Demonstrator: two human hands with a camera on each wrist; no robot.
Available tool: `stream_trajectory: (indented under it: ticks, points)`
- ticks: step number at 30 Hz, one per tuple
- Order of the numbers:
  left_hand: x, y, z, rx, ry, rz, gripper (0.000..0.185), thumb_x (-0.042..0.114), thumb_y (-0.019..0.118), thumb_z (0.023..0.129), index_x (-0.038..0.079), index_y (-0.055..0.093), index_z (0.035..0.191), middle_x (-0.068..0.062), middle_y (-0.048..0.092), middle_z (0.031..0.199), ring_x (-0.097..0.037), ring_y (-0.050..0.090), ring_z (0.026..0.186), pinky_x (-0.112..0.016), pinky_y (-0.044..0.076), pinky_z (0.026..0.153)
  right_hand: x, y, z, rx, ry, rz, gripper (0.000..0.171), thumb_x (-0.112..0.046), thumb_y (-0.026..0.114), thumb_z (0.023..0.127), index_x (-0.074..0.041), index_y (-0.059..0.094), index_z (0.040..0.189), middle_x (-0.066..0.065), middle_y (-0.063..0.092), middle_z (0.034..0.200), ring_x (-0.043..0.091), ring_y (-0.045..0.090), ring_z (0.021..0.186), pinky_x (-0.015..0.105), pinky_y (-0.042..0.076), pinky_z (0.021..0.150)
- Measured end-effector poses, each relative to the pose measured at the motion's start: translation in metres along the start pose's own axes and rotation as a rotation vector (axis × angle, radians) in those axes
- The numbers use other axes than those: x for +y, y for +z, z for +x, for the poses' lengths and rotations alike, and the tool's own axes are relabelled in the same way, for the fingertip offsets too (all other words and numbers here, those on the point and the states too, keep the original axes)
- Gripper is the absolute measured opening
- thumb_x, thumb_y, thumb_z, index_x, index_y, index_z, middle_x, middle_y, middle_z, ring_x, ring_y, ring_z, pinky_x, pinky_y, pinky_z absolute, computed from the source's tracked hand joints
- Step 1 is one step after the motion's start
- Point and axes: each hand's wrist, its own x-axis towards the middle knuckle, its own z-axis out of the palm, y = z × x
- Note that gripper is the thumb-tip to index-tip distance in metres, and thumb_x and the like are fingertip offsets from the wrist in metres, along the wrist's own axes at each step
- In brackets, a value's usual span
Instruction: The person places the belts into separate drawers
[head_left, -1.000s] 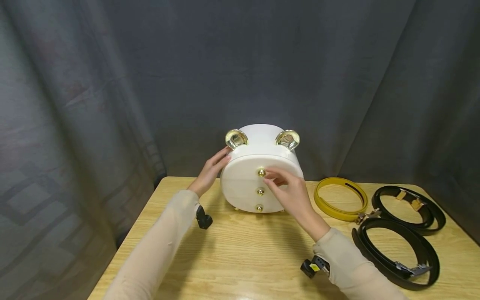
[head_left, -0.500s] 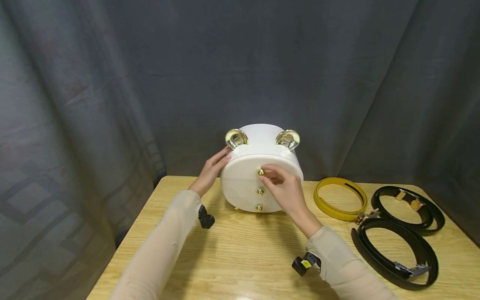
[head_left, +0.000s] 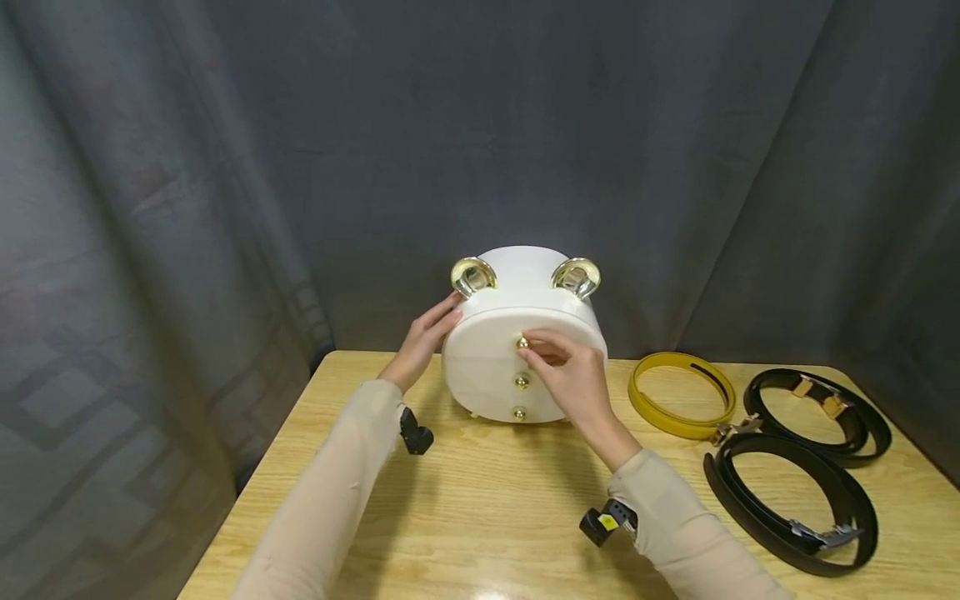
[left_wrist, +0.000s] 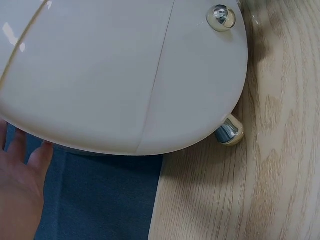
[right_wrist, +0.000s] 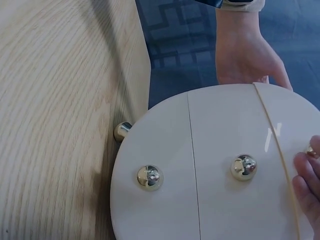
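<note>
From here I judge the drawer-front grip is in hand: my right hand pinches the top gold knob of the white case standing on the table; my left hand, fingers relaxed, touches its side; next probably calls for a straight pull.

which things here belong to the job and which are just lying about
In the job:
White box, left hand against its side
Top gold knob, pinched by right hand

Lying about:
Yellow belt
Gold-buckled black belt
Silver-buckled black belt
</note>
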Motion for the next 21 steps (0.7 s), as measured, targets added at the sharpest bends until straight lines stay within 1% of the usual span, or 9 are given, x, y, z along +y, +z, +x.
stream_trajectory:
  ticks: [5,14,21]
  points:
    - [0.000,0.000,0.001,-0.001,0.000,-0.008,0.052,0.027,0.052,0.104,0.015,0.039,0.153,0.006,0.031,0.159,-0.014,0.027,0.146,-0.041,0.030,0.115,-0.002,0.000,-0.002,0.012,0.002,0.016,0.020,-0.001,0.080,0.082,-0.003,0.077,0.101,0.010,0.075,0.085,0.021,0.073,0.070,0.016,0.054,0.064]
    - [-0.003,0.000,0.001,-0.013,-0.011,-0.041,0.052,0.026,0.052,0.104,0.016,0.038,0.153,0.006,0.032,0.159,-0.014,0.028,0.145,-0.042,0.032,0.114,-0.005,-0.001,-0.007,0.005,0.024,0.062,0.021,-0.001,0.081,0.081,-0.002,0.077,0.101,0.010,0.075,0.085,0.024,0.073,0.071,0.017,0.054,0.065]
    - [-0.005,0.000,0.001,-0.002,-0.025,-0.058,0.052,0.025,0.053,0.104,0.017,0.039,0.153,0.007,0.033,0.158,-0.015,0.028,0.145,-0.043,0.031,0.114,-0.008,-0.003,-0.012,-0.004,0.035,0.091,0.021,0.000,0.080,0.081,-0.002,0.076,0.102,0.010,0.075,0.086,0.024,0.073,0.074,0.019,0.055,0.066]
